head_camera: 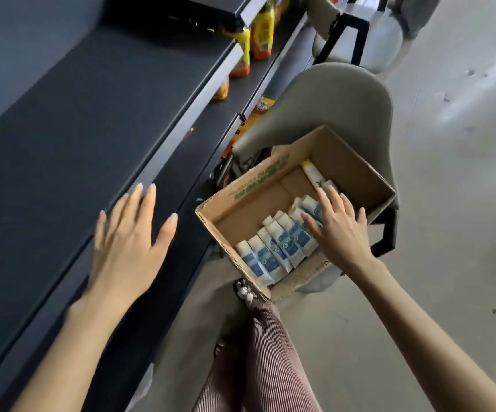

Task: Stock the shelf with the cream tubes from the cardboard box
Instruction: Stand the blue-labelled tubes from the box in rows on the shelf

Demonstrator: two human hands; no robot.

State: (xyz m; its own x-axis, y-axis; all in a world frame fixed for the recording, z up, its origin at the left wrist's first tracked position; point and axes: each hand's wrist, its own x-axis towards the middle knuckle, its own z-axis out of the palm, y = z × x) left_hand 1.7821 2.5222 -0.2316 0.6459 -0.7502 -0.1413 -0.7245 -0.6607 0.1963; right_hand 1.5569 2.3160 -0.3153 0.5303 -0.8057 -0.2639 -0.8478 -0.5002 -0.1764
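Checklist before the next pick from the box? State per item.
1. Right hand on stock: ok. The right hand lies on the tubes inside the box.
2. Tube gripped: not ok. The fingers lie straight across the tubes, with none curled round one.
3. Left hand free: ok. The left hand is open over the shelf and holds nothing.
4. Shelf space: ok. The surface by the left hand is bare.
5. Box steady: cannot tell. It sits by the chair, but its support is hidden.
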